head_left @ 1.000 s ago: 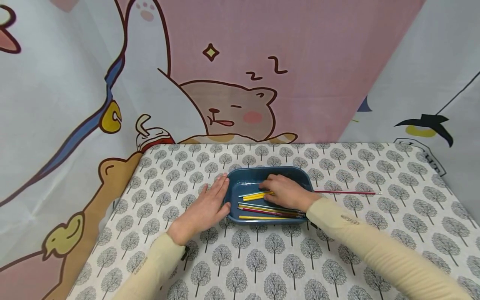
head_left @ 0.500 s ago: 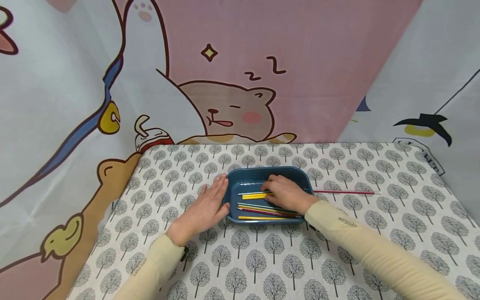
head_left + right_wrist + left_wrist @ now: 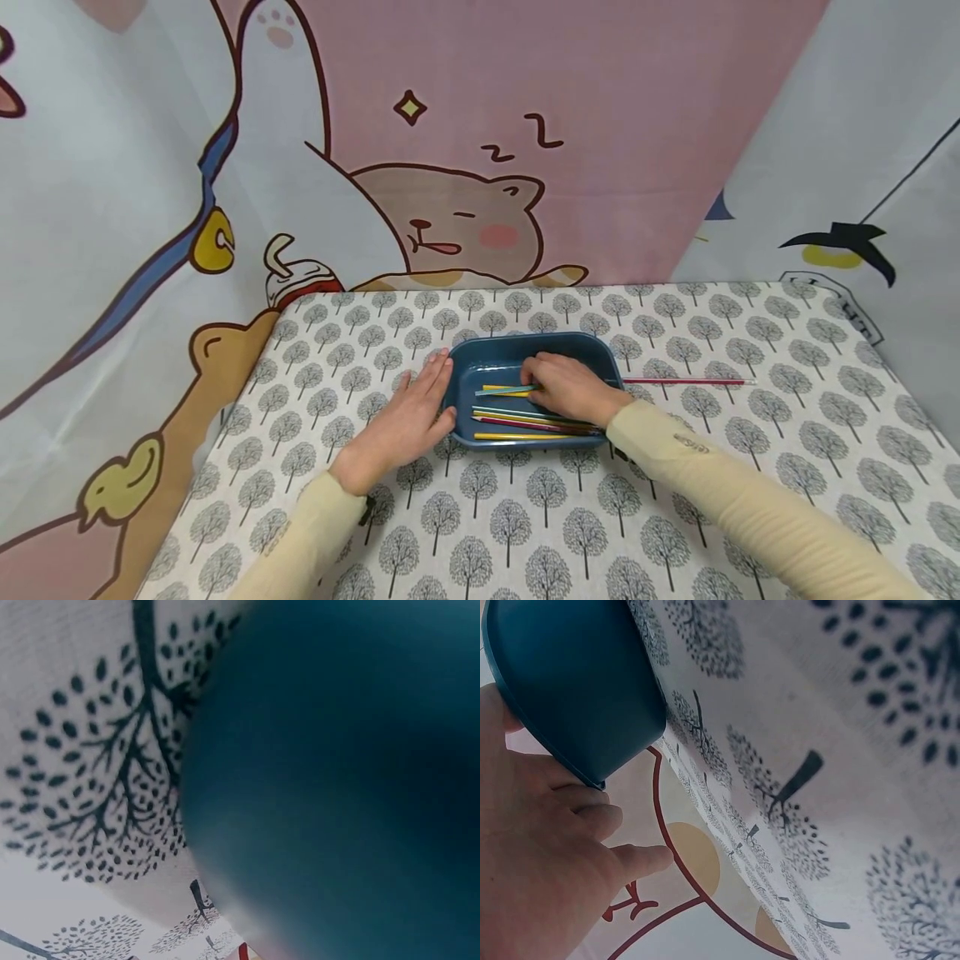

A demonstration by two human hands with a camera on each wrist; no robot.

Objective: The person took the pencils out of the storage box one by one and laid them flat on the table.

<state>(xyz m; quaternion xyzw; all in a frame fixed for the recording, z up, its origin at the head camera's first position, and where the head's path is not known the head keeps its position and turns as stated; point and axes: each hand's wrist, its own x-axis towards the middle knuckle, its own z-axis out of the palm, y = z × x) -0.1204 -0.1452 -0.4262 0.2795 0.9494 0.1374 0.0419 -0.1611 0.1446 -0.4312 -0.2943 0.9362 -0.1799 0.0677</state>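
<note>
My left hand (image 3: pixel 401 425) lies along the left end of a dark blue plastic tray (image 3: pixel 525 337), fingers straight against its rim. In the left wrist view, that hand (image 3: pixel 540 855) touches the tray's outer edge (image 3: pixel 577 682). My right hand (image 3: pixel 573 387) reaches over the right end into the tray, its curled fingers pinching a teal pencil (image 3: pixel 495 391). Yellow pencils (image 3: pixel 519 395) lie crossed under the teal one, partly hidden by the fingers. The right wrist view is mostly filled by the tray's blurred wall (image 3: pixel 337 787); the hand is hidden there.
Several more pencils (image 3: pixel 517 422) lie lengthwise in the tray's near half. A dark red pencil (image 3: pixel 686 381) stretches rightward from the tray's right end. The tree-print tablecloth (image 3: pixel 420 533) runs back to a cartoon-print curtain (image 3: pixel 615 150).
The teal pencil has turned from lying beside the yellow ones to crossing over them at the right fingertips. The left hand stays at the tray's end. The head view has shifted slightly.
</note>
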